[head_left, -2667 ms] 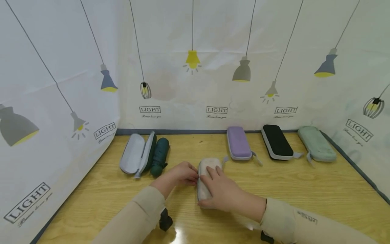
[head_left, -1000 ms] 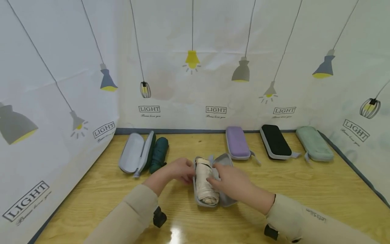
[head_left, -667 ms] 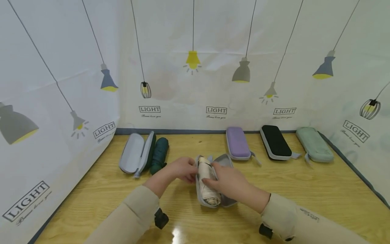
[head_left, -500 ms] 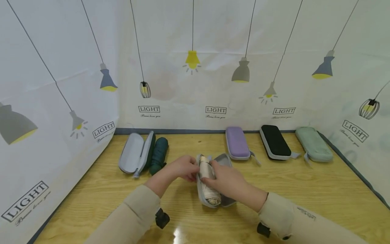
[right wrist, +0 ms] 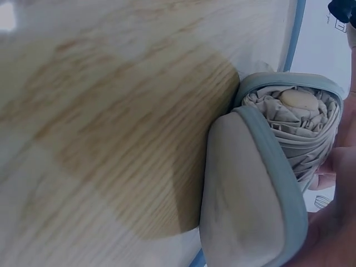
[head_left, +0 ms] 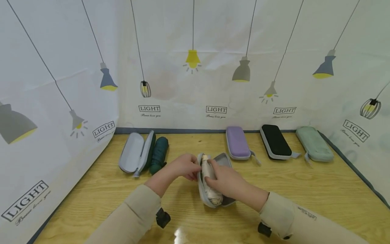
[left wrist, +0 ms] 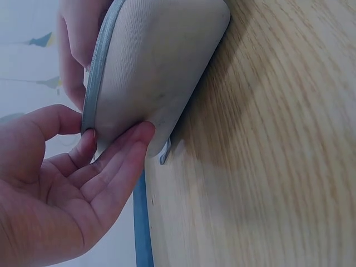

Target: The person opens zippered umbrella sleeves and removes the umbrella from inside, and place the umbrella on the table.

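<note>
A cream case (head_left: 202, 194) lies unzipped before me, its lid folded to the right. Inside its left half sits a beige folded umbrella (head_left: 215, 197), whose end with a rounded tip shows in the right wrist view. My left hand (head_left: 183, 166) pinches the left rim of the case; in the left wrist view its fingers (left wrist: 119, 167) reach under the case, which is tilted. My right hand (head_left: 229, 179) holds the umbrella with thumb and fingers, partly hiding it and the lid.
To the left, an opened dark green case (head_left: 132, 152) with a pale lining stands beside a dark green folded umbrella (head_left: 159, 154). Along the back right lie closed purple (head_left: 237, 142), black (head_left: 275, 140) and mint green cases (head_left: 315, 144). A printed backdrop (head_left: 182, 95) walls the table.
The cream case was closed at first; its lid has since been folded right, showing the umbrella. More recently, the left half and umbrella have tilted rightward.
</note>
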Motion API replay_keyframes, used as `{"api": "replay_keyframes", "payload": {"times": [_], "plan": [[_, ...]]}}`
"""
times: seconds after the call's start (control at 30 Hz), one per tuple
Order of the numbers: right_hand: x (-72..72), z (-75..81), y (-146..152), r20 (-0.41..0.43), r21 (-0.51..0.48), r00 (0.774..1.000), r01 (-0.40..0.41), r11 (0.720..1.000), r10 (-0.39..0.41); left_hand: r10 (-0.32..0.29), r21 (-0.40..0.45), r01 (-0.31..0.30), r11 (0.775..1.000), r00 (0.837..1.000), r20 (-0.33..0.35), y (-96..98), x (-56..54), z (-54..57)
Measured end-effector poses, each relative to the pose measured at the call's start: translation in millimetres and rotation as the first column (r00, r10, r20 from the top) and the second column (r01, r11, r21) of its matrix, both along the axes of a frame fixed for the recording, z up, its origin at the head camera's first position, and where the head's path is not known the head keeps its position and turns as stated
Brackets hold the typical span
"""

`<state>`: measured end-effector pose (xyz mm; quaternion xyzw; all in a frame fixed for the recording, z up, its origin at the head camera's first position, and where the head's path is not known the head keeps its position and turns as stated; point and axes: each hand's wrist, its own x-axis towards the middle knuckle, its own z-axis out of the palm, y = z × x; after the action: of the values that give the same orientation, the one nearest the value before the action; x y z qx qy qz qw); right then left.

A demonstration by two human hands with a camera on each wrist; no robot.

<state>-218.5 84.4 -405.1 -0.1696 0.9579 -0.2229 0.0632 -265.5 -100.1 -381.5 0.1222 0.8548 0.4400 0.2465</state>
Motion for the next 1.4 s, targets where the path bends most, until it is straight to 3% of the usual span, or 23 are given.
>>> {"api": "replay_keyframes", "payload": {"times": [0.43, 0.63, 0.87, 1.13, 1.27, 1.4], "plan": [[4.1, 11.6, 8, 0.016, 0.014, 0.994, -0.109, 0.994, 0.108, 0.008, -0.026, -0.008, 1.0, 1.0, 0.0, -2.8, 0.4, 1.9], [-0.7, 10.6, 18, 0.025, -0.03, 0.994, -0.103, 0.994, 0.104, 0.025, -0.023, -0.025, 0.999, 1.0, 0.014, -4.8, 0.2, 2.8], [-7.1, 5.1, 28, 0.044, 0.007, 0.998, -0.045, 0.999, 0.045, 0.03, -0.014, -0.03, 0.999, 1.0, 0.009, -7.6, -0.8, -1.9], [-5.3, 4.7, 27, 0.035, 0.014, 0.999, -0.031, 0.999, 0.031, 0.038, -0.114, -0.037, 0.993, 0.999, 0.004, -10.9, 5.2, -9.9], [-1.8, 7.3, 25, 0.061, -0.004, 0.998, -0.009, 1.0, 0.009, -0.012, -0.228, 0.004, 0.974, 0.999, -0.036, -12.7, 13.2, -10.3], [-0.2, 7.8, 25, 0.049, -0.03, 0.999, -0.005, 1.0, 0.006, -0.093, -0.247, 0.075, 0.966, 0.994, -0.059, -15.0, 20.5, -9.8]]}}
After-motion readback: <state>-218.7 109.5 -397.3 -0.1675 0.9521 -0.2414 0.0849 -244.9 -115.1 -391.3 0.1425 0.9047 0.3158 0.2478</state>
